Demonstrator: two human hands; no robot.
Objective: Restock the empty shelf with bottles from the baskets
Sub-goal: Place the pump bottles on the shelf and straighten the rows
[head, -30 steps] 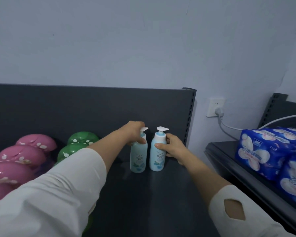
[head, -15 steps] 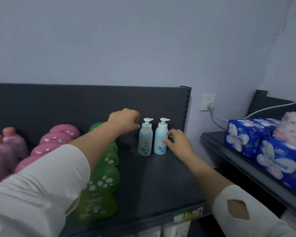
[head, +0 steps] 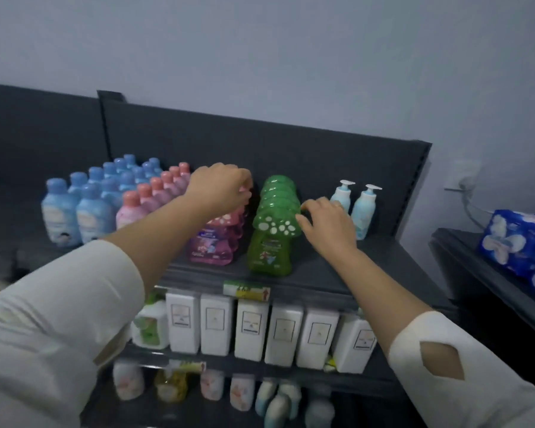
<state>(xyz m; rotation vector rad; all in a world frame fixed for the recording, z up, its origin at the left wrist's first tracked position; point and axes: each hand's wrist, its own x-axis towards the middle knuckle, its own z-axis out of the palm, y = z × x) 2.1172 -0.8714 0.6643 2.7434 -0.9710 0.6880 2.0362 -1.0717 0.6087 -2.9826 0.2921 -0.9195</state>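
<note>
Two pump bottles stand upright just right of the green bottles, at the back of the shelf, so the row can fill forward, I'd say. The right hand, fingers loose and holding nothing, touches the front green cap, probably squaring that row. The left hand curls over the pink bottles just left of green; I can't tell if it grips, and no baskets are in shot.

1 head-worn wide-angle view looks forward and down, close over the shelf

shop: dark shelving, rowed bottles, price tag.
</note>
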